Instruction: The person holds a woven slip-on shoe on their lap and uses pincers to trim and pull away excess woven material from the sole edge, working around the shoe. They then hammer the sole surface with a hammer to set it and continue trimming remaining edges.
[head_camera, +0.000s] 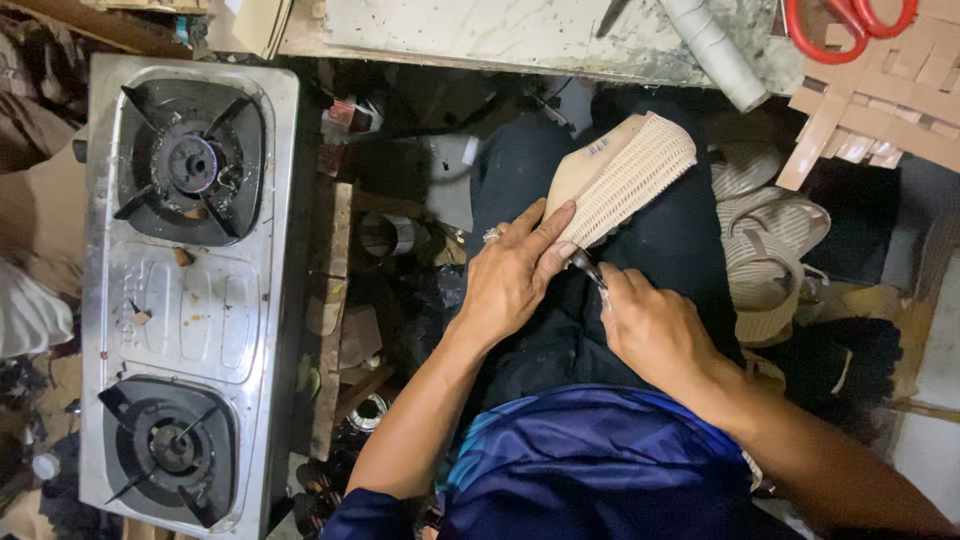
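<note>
Over the lap, against dark trousers: a shoe upper on its last (622, 172), cream woven mesh stretched over a tan form, toe end pointing up and away, lower edge down between the hands. Left hand (515, 272) laid flat across the lower part of the mesh, fingers (548, 228) long and close together, pressing rather than wrapping, a ring showing on one. Right hand (655, 330) just below and touching, fingers curled tight round a small dark tool (590, 268) whose tip meets the bottom edge of the mesh; kind of tool too hidden to tell.

Judged from the look of it: light to hold, stiff in the core because of the form inside, soft and slightly springy in the weave. Mesh likely to snag or fray under a sharp tip, so best held by the firm tan back or flat across the weave, as here, not pinched by the strands.

To the left, a two-burner gas stove (190, 300), steel, stained. To the right, more woven pieces (765, 250) stacked. Above, red-handled scissors (850, 25), a white roll (715, 50) and strips of tan weave (880, 110).
</note>
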